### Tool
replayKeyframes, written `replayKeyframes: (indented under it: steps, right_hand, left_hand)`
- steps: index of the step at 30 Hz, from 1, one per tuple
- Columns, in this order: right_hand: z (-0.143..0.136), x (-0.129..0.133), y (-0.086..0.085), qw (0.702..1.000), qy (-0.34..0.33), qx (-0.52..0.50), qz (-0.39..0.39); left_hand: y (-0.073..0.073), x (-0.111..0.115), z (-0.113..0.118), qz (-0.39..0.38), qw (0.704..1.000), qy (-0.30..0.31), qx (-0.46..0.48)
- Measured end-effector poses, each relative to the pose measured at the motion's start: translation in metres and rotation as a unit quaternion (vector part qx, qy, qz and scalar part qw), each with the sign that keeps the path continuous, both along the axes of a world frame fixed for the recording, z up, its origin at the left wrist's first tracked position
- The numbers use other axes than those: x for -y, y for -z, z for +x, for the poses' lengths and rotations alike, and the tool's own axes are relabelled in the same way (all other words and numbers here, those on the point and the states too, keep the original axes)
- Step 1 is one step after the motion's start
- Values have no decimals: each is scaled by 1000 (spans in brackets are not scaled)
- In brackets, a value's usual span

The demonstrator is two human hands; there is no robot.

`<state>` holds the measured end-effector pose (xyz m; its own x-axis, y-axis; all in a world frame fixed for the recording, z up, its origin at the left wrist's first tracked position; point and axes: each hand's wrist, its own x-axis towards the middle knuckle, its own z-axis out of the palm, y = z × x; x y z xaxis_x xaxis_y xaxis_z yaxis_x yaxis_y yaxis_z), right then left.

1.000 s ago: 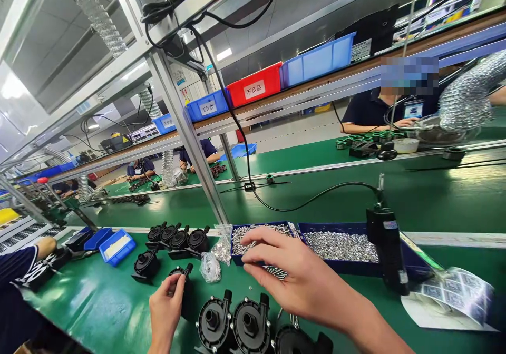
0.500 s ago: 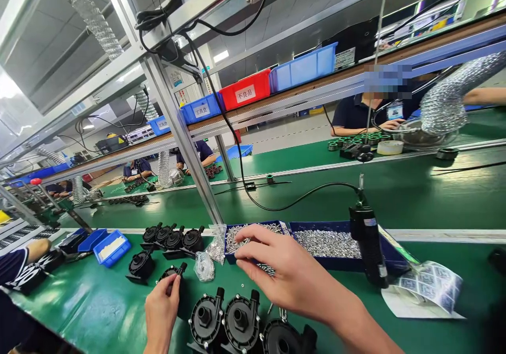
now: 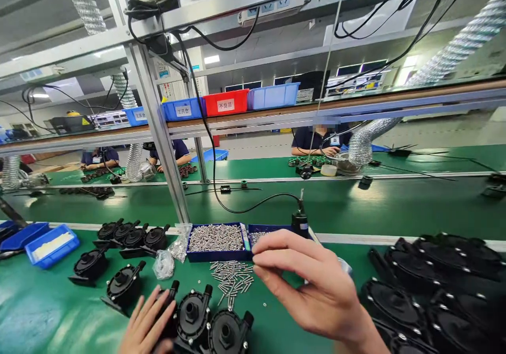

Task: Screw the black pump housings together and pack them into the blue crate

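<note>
My left hand (image 3: 147,323) is open, its fingers spread over a black pump housing (image 3: 172,291) that they partly cover. Two more black pump housings, one in the middle (image 3: 192,312) and one at the front (image 3: 227,334), stand beside it with silver screws in their rims. My right hand (image 3: 316,285) hovers over the bench with thumb and fingers drawn together; whatever is between the tips is too small to make out. Left of its fingertips lies a loose pile of screws (image 3: 232,277). Behind that is a blue bin of screws (image 3: 216,238).
A hanging black electric screwdriver (image 3: 299,224) stands behind my right hand, beside a second blue bin (image 3: 263,228). Several black housings (image 3: 443,291) fill the right side; others (image 3: 134,235) stand back left near a plastic bag (image 3: 163,264). Co-workers (image 3: 316,140) sit across the bench.
The view has swung right and levelled. My left hand has let go of a housing at the back and spread over one nearer. My right hand has moved off the screw bin.
</note>
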<state>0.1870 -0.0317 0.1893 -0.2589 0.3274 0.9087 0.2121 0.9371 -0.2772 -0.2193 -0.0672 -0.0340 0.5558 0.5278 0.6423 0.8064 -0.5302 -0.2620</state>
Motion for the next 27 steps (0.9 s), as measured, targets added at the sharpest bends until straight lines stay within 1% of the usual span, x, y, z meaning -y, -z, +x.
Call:
replayKeyframes:
  steps: [3,5,6,8,10,13,15,17,18,19,20,22,24,25,27]
  right_hand:
    - [29,7,3,999,35,-16,13]
    - [43,9,7,996,51,-69,20]
    - [47,9,10,993,60,-96,24]
    - [52,7,14,987,79,-139,29]
    - [54,4,16,984,90,-155,20]
    - [57,0,18,982,101,-161,6]
    - [60,-3,18,979,113,-168,-4]
    - [62,-5,17,976,124,-180,-26]
    - [62,-7,17,974,127,-183,-37]
    - [62,-8,17,973,129,-184,-46]
    - [62,-10,17,973,130,-184,-52]
    - [60,-13,17,973,128,-182,-60]
    - [60,-17,18,972,130,-181,-73]
    - [60,-20,19,971,133,-180,-83]
    - [62,-26,22,967,144,-182,-109]
  left_hand:
    - [7,-3,29,36,999,-29,-9]
    - [8,-5,46,35,998,-28,-46]
    - [6,-6,51,31,997,-24,-66]
    - [3,-9,50,24,996,-8,-86]
    - [0,-11,37,17,997,7,-77]
    - [-7,-11,11,-5,999,17,-40]
    - [-12,-8,3,-27,1000,5,15]
    - [-17,-8,10,-34,996,-7,85]
    - [-20,-10,19,-34,993,-12,109]
    - [-21,-14,31,-34,993,-20,114]
    - [-22,-19,44,-39,994,-38,98]
    - [-21,-34,70,-69,991,-112,38]
    - [-18,-47,90,-116,974,-192,-17]
    - [-15,-52,96,-135,966,-219,-41]
    - [-10,-59,101,-161,954,-238,-81]
